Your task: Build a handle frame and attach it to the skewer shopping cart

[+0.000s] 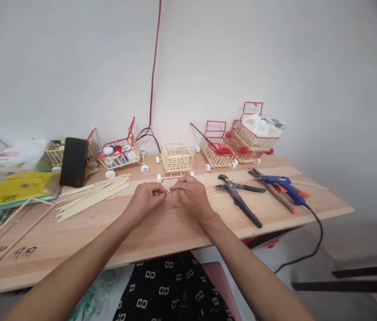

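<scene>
My left hand (148, 196) and my right hand (192, 196) meet low over the middle of the table, fingers pinched. Between their fingertips is a short, thin wooden stick (169, 191), mostly covered by the fingers. Just beyond them stands a small unpainted stick-built cart (177, 157) with white wheels. To the left of my left hand lies a loose bundle of pale wooden sticks (95, 196). Black-handled cutters (238, 198) lie open to the right of my right hand.
Along the wall stand red-trimmed carts, one holding bottle caps (118, 154), another white material (260, 127). A blue glue gun (284, 183) with a trailing cord and orange-grey pliers (280, 198) lie at right. At left are a dark phone (74, 161) and a yellow packet (21, 189).
</scene>
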`<move>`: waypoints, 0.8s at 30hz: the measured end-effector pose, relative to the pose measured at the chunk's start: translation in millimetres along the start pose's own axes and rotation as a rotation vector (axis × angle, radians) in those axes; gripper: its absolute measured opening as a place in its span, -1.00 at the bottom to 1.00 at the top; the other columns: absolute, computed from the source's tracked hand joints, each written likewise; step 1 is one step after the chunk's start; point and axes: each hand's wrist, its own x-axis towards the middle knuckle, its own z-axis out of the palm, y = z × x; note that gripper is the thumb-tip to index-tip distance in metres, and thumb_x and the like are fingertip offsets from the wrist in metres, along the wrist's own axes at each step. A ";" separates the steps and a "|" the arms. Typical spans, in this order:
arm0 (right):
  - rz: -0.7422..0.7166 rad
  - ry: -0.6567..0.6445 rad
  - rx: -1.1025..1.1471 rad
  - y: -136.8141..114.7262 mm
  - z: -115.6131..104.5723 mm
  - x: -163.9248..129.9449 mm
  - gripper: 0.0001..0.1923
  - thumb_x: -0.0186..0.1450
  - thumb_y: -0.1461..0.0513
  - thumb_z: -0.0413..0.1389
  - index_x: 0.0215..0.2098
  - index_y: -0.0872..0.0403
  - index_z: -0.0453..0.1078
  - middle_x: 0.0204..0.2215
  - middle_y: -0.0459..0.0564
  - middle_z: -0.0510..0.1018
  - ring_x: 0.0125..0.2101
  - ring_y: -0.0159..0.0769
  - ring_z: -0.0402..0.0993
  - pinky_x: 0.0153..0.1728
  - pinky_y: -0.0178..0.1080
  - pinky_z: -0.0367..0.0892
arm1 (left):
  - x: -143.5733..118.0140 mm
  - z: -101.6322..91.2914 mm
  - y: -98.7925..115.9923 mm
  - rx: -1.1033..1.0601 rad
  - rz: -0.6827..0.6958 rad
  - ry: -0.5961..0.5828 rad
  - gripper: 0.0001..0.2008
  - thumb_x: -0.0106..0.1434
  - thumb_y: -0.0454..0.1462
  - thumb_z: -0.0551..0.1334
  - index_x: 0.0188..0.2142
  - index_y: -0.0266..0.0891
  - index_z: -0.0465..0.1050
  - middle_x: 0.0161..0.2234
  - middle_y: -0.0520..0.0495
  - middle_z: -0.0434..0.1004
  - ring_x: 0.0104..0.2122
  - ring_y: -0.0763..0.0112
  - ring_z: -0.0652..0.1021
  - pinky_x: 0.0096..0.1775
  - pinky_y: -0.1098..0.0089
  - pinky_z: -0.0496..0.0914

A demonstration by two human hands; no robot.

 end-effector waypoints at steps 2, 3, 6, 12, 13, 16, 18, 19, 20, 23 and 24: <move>0.006 -0.003 -0.004 0.1 -0.1 -0.1 -0.67 0.12 0.46 0.02 -0.39 0.05 0.58 -0.37 -0.02 0.51 -0.28 -0.29 0.44 -0.23 -0.24 0.35 | -0.3 0.1 0.6 -0.003 -0.001 0.000 -0.82 0.08 -0.32 0.18 -0.45 -0.29 0.58 -0.56 -0.03 0.54 -0.56 0.47 0.40 -0.52 0.50 0.19; 0.011 -0.006 -0.007 0.1 -0.1 -0.1 -0.67 0.12 0.46 0.02 -0.39 0.04 0.58 -0.37 -0.03 0.51 -0.28 -0.30 0.44 -0.22 -0.25 0.35 | -0.4 0.1 0.9 -0.006 0.000 0.001 -0.82 0.08 -0.32 0.18 -0.45 -0.29 0.58 -0.56 -0.03 0.54 -0.55 0.47 0.40 -0.51 0.50 0.19; 0.024 -0.009 -0.015 0.1 -0.2 -0.1 -0.66 0.12 0.46 0.03 -0.39 0.02 0.57 -0.37 -0.04 0.51 -0.27 -0.31 0.44 -0.21 -0.26 0.35 | -0.8 -0.1 1.2 -0.014 0.007 0.005 -0.82 0.08 -0.32 0.18 -0.46 -0.28 0.58 -0.56 -0.03 0.55 -0.55 0.46 0.41 -0.51 0.50 0.20; 0.018 -0.006 -0.010 0.9 0.3 0.0 -0.66 0.11 0.46 0.02 -0.38 0.03 0.58 -0.38 -0.04 0.51 -0.28 -0.31 0.45 -0.22 -0.25 0.35 | -0.2 -0.5 -0.1 -0.010 0.004 0.004 -0.83 0.08 -0.32 0.18 -0.46 -0.28 0.58 -0.55 -0.03 0.56 -0.55 0.45 0.42 -0.51 0.49 0.21; 0.022 -0.007 -0.012 0.9 0.3 0.0 -0.65 0.11 0.47 0.02 -0.38 0.02 0.58 -0.38 -0.04 0.51 -0.28 -0.31 0.45 -0.22 -0.26 0.36 | -0.1 -0.5 -0.2 -0.010 0.004 0.003 -0.83 0.08 -0.32 0.18 -0.46 -0.28 0.58 -0.55 -0.03 0.56 -0.55 0.45 0.43 -0.50 0.49 0.22; 0.029 -0.012 -0.022 0.5 0.1 -0.1 -0.65 0.10 0.47 0.02 -0.39 0.02 0.58 -0.37 -0.05 0.52 -0.29 -0.32 0.45 -0.22 -0.26 0.36 | -0.1 -0.3 -0.5 -0.011 0.006 0.005 -0.82 0.08 -0.33 0.17 -0.46 -0.28 0.58 -0.55 -0.03 0.56 -0.54 0.44 0.44 -0.49 0.49 0.23; 0.030 -0.012 -0.027 -0.1 -0.2 -0.2 -0.66 0.10 0.46 0.02 -0.39 0.02 0.58 -0.37 -0.05 0.52 -0.28 -0.31 0.45 -0.21 -0.26 0.36 | -0.3 -0.3 -0.6 -0.008 0.002 0.003 -0.82 0.08 -0.33 0.17 -0.46 -0.28 0.58 -0.55 -0.03 0.56 -0.54 0.44 0.44 -0.50 0.49 0.22; 0.029 -0.010 -0.026 -0.3 -0.3 -0.3 -0.66 0.11 0.46 0.02 -0.39 0.02 0.58 -0.37 -0.05 0.52 -0.28 -0.31 0.45 -0.21 -0.26 0.36 | -0.3 -0.2 -0.7 -0.008 0.000 0.002 -0.82 0.08 -0.33 0.17 -0.46 -0.28 0.57 -0.55 -0.03 0.56 -0.55 0.45 0.43 -0.50 0.49 0.22; 0.026 -0.008 -0.022 -0.5 -0.4 -0.3 -0.66 0.11 0.46 0.02 -0.39 0.02 0.58 -0.37 -0.05 0.52 -0.28 -0.31 0.45 -0.21 -0.25 0.36 | -0.3 -0.2 -0.8 -0.010 -0.001 0.002 -0.82 0.08 -0.32 0.17 -0.46 -0.28 0.57 -0.55 -0.03 0.55 -0.55 0.45 0.43 -0.50 0.48 0.22; 0.021 -0.002 -0.004 -0.6 -0.3 -0.3 -0.65 0.11 0.46 0.01 -0.38 0.03 0.58 -0.37 -0.04 0.52 -0.28 -0.31 0.45 -0.22 -0.24 0.36 | -0.1 -0.3 -0.8 -0.011 -0.006 -0.004 -0.82 0.07 -0.32 0.17 -0.46 -0.28 0.57 -0.55 -0.03 0.55 -0.55 0.45 0.43 -0.49 0.48 0.22; 0.024 -0.002 -0.002 -0.4 -0.2 -0.2 -0.65 0.10 0.47 0.01 -0.38 0.03 0.58 -0.37 -0.04 0.52 -0.28 -0.31 0.45 -0.21 -0.24 0.36 | -0.1 -0.4 -0.7 -0.007 -0.009 -0.004 -0.82 0.07 -0.32 0.17 -0.45 -0.29 0.57 -0.55 -0.03 0.55 -0.55 0.46 0.42 -0.49 0.48 0.22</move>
